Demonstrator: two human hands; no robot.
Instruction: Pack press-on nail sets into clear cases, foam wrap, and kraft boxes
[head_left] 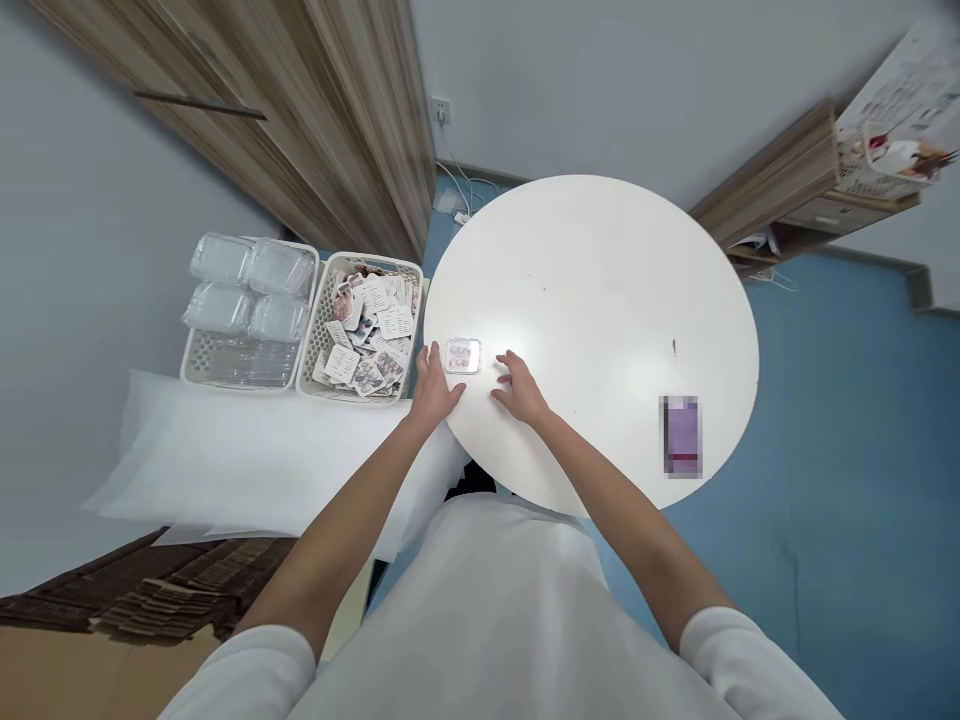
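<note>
A small clear plastic case with a printed card inside lies on the round white table near its left edge. My left hand rests at the table's edge just left of the case, its fingers stretched out and touching or nearly touching it. To the right of the case lies my right hand, flat on the table with its fingers spread and nothing in it.
Left of the table stand two white baskets: one with clear plastic cases, one with several printed cards. A purple blurred object lies at the table's right front. Flattened cardboard lies at the lower left, wooden shelving at the right.
</note>
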